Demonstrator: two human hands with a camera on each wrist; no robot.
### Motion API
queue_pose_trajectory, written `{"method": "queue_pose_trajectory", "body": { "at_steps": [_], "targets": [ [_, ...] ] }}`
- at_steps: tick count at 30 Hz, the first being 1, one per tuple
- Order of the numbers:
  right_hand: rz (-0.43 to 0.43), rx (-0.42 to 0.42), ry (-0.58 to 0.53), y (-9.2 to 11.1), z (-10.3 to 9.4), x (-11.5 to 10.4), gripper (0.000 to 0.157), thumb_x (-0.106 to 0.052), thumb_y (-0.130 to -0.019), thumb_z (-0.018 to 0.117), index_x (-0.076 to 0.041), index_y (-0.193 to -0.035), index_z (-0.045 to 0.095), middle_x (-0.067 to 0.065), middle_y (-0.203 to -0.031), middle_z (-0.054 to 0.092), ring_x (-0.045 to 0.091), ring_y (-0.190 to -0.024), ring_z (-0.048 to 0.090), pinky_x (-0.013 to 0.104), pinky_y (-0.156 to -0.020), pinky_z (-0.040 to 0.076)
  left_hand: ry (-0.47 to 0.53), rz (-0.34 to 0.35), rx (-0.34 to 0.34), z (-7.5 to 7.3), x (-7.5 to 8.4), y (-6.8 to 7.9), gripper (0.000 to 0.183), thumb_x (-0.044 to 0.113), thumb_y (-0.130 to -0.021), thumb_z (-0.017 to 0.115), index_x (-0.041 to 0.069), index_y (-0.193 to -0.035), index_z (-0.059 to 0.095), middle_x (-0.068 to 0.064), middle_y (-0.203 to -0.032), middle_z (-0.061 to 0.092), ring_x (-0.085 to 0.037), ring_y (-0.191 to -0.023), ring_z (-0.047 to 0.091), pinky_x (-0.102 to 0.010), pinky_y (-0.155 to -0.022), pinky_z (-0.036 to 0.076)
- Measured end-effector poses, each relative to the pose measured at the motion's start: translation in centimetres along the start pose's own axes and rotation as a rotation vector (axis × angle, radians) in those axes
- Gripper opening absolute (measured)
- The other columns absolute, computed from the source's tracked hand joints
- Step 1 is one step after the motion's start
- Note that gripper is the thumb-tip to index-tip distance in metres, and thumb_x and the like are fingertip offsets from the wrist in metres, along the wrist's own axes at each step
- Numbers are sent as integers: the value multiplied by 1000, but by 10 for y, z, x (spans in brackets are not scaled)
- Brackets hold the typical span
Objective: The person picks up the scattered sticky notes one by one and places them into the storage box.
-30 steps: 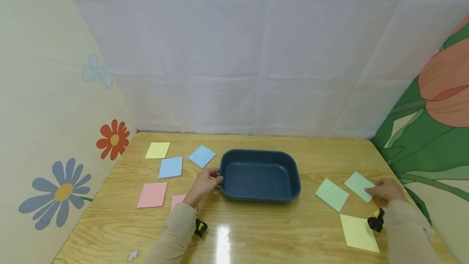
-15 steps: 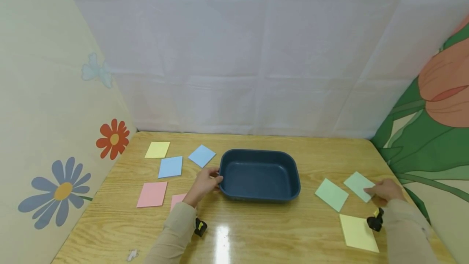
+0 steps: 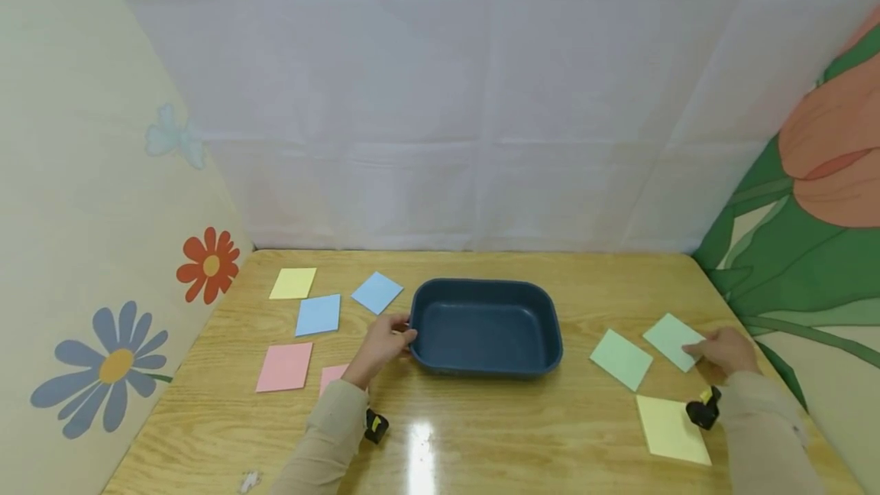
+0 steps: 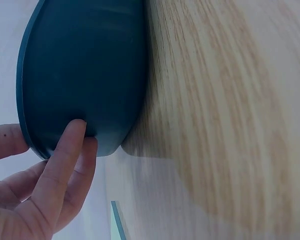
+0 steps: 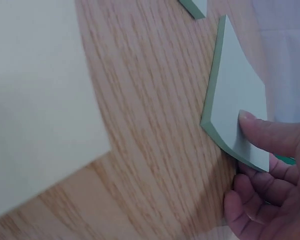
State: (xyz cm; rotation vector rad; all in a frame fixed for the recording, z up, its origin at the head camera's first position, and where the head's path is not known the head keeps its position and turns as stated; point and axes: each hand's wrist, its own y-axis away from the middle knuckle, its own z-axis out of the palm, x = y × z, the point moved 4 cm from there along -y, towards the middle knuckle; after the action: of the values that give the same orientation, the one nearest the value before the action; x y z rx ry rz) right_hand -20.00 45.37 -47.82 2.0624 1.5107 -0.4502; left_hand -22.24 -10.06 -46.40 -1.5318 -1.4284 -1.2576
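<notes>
A dark blue rectangular basin (image 3: 486, 338) stands mid-table. My left hand (image 3: 383, 344) grips its left end, with the thumb over the rim and fingers against the outer wall (image 4: 85, 75) in the left wrist view. On the right, my right hand (image 3: 726, 351) pinches the near corner of a light green sticky note pad (image 3: 670, 338). The right wrist view has the thumb on top of this pad (image 5: 235, 95) and fingers under its slightly bent-up corner. A second green pad (image 3: 621, 360) lies just left of it, and a yellow pad (image 3: 674, 430) lies nearer the front.
At the left lie a yellow pad (image 3: 293, 283), two blue pads (image 3: 318, 315) and two pink pads (image 3: 285, 367), one partly behind the left forearm. A white cloth (image 3: 412, 98) hangs behind the wooden table (image 3: 495, 434). Flowered panels (image 3: 89, 212) flank both sides.
The head view has shifted slightly. Both hands keep the same holds, and the basin and pads show no clear movement on the table.
</notes>
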Motion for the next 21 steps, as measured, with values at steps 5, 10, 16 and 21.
{"method": "queue_pose_trajectory", "body": {
  "at_steps": [5,10,16,21],
  "targets": [
    [2,0,-13,2,-4,0,63,-24,-79,67,25,-113,44,42,-106,47,46,-85,52,41,-63,49,1,-4,-2,0,-2,-1,33,-3,-89,53,-11,-121,52,-20,-95,58,-26,-74,63,-36,-63,57],
    [27,-13,-136,2,-3,4,64,-18,-78,67,26,-117,40,33,-92,56,25,-72,57,34,-61,51,7,-14,4,0,-4,-2,33,-3,-89,53,-11,-120,53,-20,-95,58,-26,-74,63,-36,-63,57],
    [22,-7,-247,1,-2,11,60,-9,-81,61,29,-119,35,17,-82,64,4,-60,56,24,-56,52,14,-13,8,0,-3,-1,32,-3,-89,53,-11,-120,53,-20,-94,58,-24,-72,63,-37,-63,57],
    [12,12,-291,6,-3,11,59,-7,-83,57,29,-122,31,10,-78,62,3,-58,60,24,-57,54,11,-12,15,1,-3,-1,33,-3,-88,54,-12,-120,53,-20,-93,58,-23,-71,63,-35,-63,57]
  ]
}}
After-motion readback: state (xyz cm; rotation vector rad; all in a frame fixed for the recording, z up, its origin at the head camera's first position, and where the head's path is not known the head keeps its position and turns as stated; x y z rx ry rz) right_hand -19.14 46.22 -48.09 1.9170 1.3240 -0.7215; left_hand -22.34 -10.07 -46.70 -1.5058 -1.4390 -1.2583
